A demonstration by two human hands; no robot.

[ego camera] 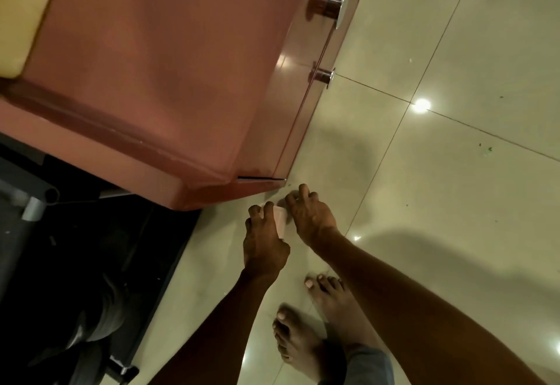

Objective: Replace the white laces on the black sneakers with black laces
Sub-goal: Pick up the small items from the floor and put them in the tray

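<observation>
Nearest: two bare feet (306, 333) planted on the glossy pale tiled floor (454, 187), with a grey-blue trouser cuff (363, 363) at the lower frame edge.

Left hand (263, 242): reaching down to the floor, fingers (257, 213) curled around the near side of a small pale pink-white folded packet or card (280, 221). What the packet is cannot be told from the blurred view.

Right hand (312, 218): just beyond, fingers bent and pressed onto the far edge of the same packet, close against the bottom corner of the cabinet.

Beyond: reddish-brown glossy cabinet (169, 81) with two round metal drawer knobs (330, 5), a pale yellow slab (21, 15) on top. To its left, a dark recess with grey metal tubing (33, 199).

Task items: no black sneakers, white laces or black laces can be seen; their position cannot be given.

Step in hand, as judged: lifting the packet off the floor, possibly the new laces. Advice: slide a fingertip under the flat edge rather than pinching from above, since the tile is slick; keep both hands on it until clear of the cabinet base.
</observation>
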